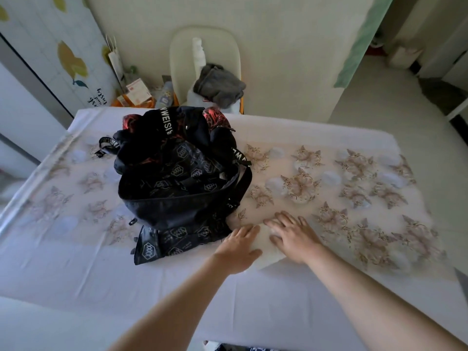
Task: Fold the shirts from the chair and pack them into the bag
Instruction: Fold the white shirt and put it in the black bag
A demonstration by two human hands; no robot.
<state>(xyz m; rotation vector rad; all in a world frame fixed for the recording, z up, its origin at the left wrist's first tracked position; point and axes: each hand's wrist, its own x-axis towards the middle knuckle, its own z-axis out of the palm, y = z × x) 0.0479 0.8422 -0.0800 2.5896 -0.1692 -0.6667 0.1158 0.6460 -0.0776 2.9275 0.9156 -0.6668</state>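
The left hand and right hand lie flat, fingers straight, on a small folded white shirt near the table's front edge, just right of the bag; neither grips it. A grey shirt waits on the chair beyond the far edge. If lifted carelessly, the fold could fall open or catch on the bag's slumped mouth.

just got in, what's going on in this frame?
A person presses the left hand and right hand flat on a folded white shirt on the table, beside the open black bag. Nothing is packed from this fold yet. A grey garment and a white cloth lie on the chair behind, so more remains.
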